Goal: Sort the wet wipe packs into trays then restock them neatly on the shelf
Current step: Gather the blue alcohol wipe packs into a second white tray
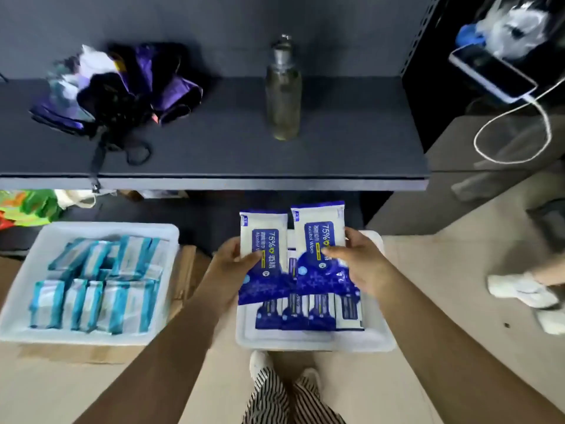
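Observation:
My left hand (234, 260) grips a blue-and-white wet wipe pack (263, 240) by its left edge, thumb across the front. My right hand (356, 260) holds a second blue-and-white pack (319, 228) by its right edge. Both packs are lifted side by side above a white tray (312, 342) on the floor, which holds several more blue packs (308, 313) in a row. To the left, a second white tray (91, 229) carries several teal-and-white wipe packs (91, 289). The dark shelf (214, 154) runs across above both trays.
On the shelf lie a folded purple-and-black umbrella (122, 87) and an upright clear bottle (282, 93). A phone (492, 73) with a white cable sits at the right. The left tray rests on cardboard (186, 270). Another person's white shoes (522, 290) stand at right; my feet (260, 362) are below.

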Action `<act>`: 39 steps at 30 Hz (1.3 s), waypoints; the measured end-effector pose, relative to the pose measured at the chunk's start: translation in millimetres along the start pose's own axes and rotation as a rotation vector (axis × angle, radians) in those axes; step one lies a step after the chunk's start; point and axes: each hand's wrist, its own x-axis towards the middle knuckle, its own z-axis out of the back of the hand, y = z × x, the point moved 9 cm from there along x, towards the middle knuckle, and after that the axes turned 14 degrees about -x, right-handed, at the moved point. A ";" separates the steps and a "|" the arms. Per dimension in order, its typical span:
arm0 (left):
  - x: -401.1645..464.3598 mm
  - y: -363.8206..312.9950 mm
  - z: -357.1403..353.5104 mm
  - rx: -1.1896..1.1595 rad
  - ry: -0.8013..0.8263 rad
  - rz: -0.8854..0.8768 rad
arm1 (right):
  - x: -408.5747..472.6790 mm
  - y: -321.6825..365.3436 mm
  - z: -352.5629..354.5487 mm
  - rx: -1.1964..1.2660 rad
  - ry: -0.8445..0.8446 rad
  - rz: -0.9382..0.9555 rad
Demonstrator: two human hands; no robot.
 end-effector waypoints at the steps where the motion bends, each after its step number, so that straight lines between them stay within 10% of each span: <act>1: 12.8 27.1 7.0 0.008 -0.033 0.035 | 12.9 -28.9 -2.8 0.001 -0.013 -0.046; 11: 118.1 249.6 62.1 0.416 -0.233 0.218 | 141.1 -272.4 -45.8 -0.166 -0.121 -0.410; 22: 180.9 318.8 89.1 0.574 -0.296 0.162 | 201.7 -344.4 -96.2 -0.330 -0.168 -0.418; 30: 155.1 275.9 73.5 0.564 -0.273 0.135 | 175.6 -279.4 -68.9 -0.687 -0.249 -0.278; 39: 106.5 44.2 -4.6 1.075 0.156 -0.538 | 95.9 -40.3 -31.5 -0.982 -0.267 0.207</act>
